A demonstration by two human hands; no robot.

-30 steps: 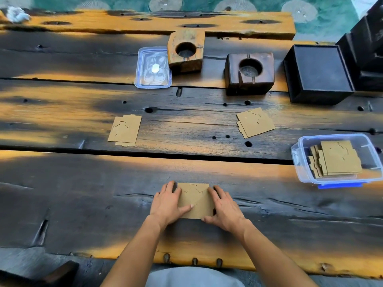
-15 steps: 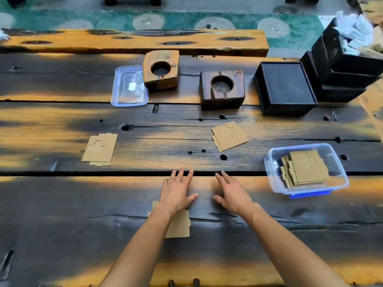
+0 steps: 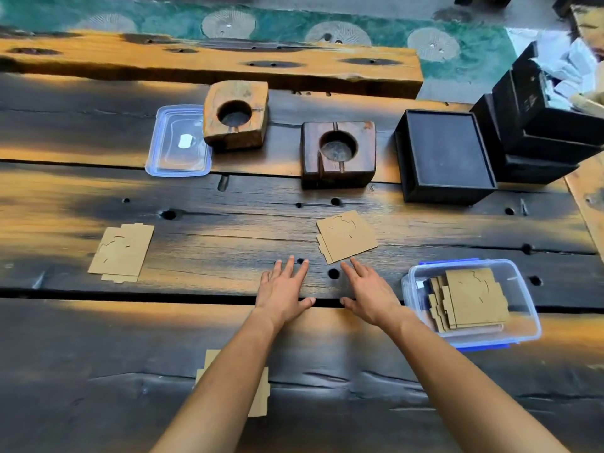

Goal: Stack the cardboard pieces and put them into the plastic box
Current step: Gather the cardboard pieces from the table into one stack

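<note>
Flat brown cardboard pieces lie in small stacks on the dark wooden table. One stack lies just beyond my right hand, whose fingertips nearly touch its near edge. Another stack lies at the left. A third stack sits near me, mostly hidden under my left forearm. My left hand hovers open, fingers spread, holding nothing. The clear plastic box with a blue base stands at the right and holds several cardboard pieces.
The box's clear lid lies at the back left beside a light wooden block with a round hole. A darker holed block and black boxes stand at the back right. A raised plank runs along the far side.
Both hands let go of the near stack and moved forward toward the middle stack. The camera tilted forward, so the near stack now lies under my left forearm.
</note>
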